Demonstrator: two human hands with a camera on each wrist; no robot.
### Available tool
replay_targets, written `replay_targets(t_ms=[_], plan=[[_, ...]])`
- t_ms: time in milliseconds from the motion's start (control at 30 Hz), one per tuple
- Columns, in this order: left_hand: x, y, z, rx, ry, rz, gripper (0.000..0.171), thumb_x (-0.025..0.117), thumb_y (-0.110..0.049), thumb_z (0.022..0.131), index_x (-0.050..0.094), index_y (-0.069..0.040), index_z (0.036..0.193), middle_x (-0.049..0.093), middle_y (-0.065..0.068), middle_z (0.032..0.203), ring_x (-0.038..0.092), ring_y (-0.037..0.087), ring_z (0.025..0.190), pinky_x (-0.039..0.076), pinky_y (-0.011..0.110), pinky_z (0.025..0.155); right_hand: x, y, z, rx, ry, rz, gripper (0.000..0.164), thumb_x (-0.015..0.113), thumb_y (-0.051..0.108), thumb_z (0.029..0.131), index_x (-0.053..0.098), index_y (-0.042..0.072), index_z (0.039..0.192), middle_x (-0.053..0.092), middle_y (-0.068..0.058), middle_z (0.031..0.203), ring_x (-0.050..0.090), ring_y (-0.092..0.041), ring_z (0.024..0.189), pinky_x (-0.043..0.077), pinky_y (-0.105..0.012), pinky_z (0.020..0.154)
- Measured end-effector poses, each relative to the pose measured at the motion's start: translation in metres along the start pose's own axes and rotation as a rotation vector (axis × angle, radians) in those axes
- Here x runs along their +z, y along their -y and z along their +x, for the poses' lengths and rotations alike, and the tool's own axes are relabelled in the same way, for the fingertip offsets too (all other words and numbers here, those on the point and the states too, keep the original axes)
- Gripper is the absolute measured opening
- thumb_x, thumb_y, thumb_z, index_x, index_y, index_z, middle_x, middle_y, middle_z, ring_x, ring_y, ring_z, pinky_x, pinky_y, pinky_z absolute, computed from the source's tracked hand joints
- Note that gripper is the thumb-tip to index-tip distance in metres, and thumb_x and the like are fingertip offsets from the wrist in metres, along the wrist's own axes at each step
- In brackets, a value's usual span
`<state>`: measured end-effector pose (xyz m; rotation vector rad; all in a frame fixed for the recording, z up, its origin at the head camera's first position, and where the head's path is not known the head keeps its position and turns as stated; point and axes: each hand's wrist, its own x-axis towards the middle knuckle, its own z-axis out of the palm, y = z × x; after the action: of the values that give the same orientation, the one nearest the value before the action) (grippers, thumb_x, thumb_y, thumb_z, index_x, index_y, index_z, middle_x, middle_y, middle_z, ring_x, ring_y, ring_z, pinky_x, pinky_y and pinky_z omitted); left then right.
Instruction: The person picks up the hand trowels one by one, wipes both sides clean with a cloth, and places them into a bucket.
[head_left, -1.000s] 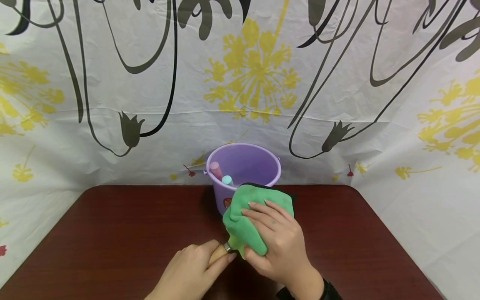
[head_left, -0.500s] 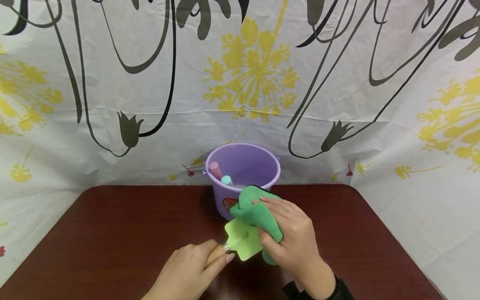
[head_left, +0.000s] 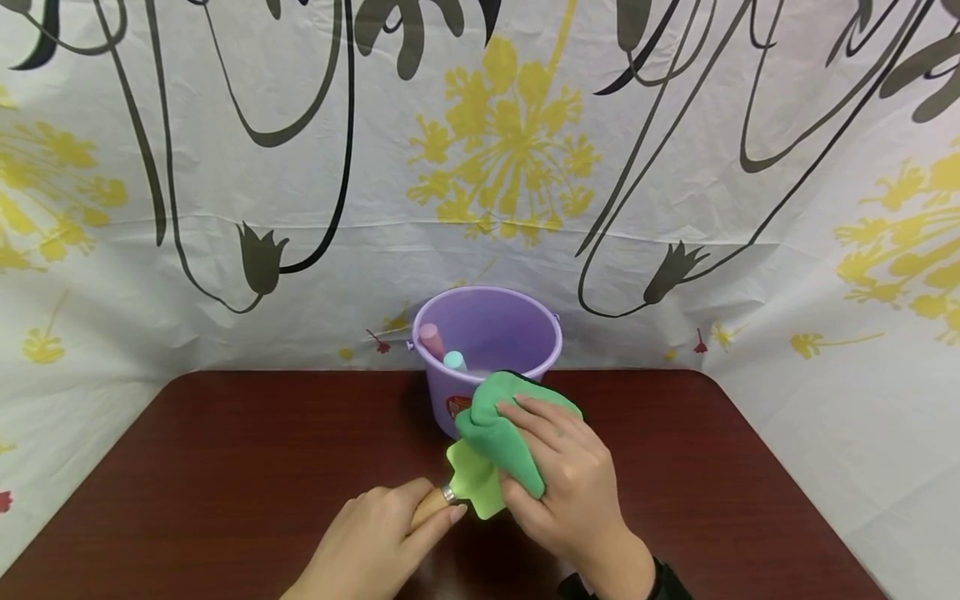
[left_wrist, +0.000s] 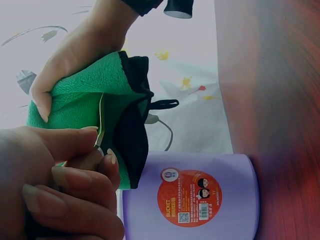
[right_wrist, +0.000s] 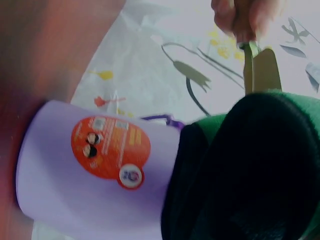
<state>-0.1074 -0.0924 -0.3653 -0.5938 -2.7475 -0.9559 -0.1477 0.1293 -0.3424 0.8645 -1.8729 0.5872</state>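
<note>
My left hand (head_left: 375,533) grips the wooden handle of a small trowel (head_left: 474,483) with a light green blade. In my right hand (head_left: 566,475) is a green cloth (head_left: 498,433) with a dark underside, folded over the far part of the blade, which it hides. The left wrist view shows the cloth (left_wrist: 82,95) wrapped on both sides of the blade's edge, and a loop hangs from its dark border. From the right wrist, the cloth's dark side (right_wrist: 250,170) fills the near view, with the trowel blade (right_wrist: 265,72) coming out above it. Both hands are raised above the table.
A purple bucket (head_left: 442,392) stands behind the cloth near the table's back edge. Inside it show a pink handle end (head_left: 431,337) and a light blue one (head_left: 454,360). The dark red table (head_left: 300,450) meets a white printed curtain (head_left: 337,183) at the back.
The right hand with the cloth slid right along the blade, baring more of it, then came partly back left. The left hand holds the trowel nearly still throughout.
</note>
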Motion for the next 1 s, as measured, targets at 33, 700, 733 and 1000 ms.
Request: replay_targets(t_ms=[33, 700, 733, 1000], plan=[[0.000, 0.000, 0.000, -0.003, 0.003, -0.001, 0.041, 0.062, -0.053, 0.096, 0.046, -0.027, 0.069, 0.025, -0.019, 0.056, 0.025, -0.005, 0.050, 0.031, 0.018, 0.047, 0.001, 0.002, 0.000, -0.008, -0.003, -0.006, 0.038, 0.060, 0.015, 0.068, 0.078, 0.008, 0.100, 0.078, -0.005, 0.107, 0.073, -0.029, 0.106, 0.053, -0.039, 0.098], [0.000, 0.011, 0.003, -0.110, 0.124, -0.039, 0.021, 0.067, -0.010, 0.082, 0.055, -0.024, 0.072, 0.040, -0.013, 0.054, 0.035, -0.001, 0.050, 0.035, 0.022, 0.048, 0.029, 0.035, -0.012, -0.282, 0.069, -0.054, 0.047, 0.042, 0.036, 0.096, 0.076, 0.005, 0.107, 0.077, -0.006, 0.110, 0.072, -0.024, 0.110, 0.053, -0.044, 0.095], [0.000, 0.011, 0.003, -0.109, 0.122, -0.036, 0.021, 0.067, -0.010, 0.082, 0.055, -0.024, 0.072, 0.041, -0.013, 0.054, 0.036, -0.001, 0.050, 0.035, 0.022, 0.048, 0.029, 0.035, -0.013, -0.283, 0.069, -0.055, 0.047, 0.042, 0.036, 0.097, 0.076, 0.005, 0.107, 0.077, -0.006, 0.110, 0.072, -0.024, 0.110, 0.053, -0.044, 0.095], [-0.001, 0.011, 0.002, -0.122, 0.111, -0.012, 0.023, 0.067, -0.010, 0.083, 0.054, -0.025, 0.071, 0.040, -0.012, 0.054, 0.035, 0.000, 0.051, 0.035, 0.022, 0.049, 0.029, 0.034, -0.011, -0.293, 0.074, -0.051, 0.048, 0.041, 0.037, 0.098, 0.076, 0.005, 0.109, 0.077, -0.006, 0.112, 0.071, -0.025, 0.111, 0.051, -0.044, 0.097]])
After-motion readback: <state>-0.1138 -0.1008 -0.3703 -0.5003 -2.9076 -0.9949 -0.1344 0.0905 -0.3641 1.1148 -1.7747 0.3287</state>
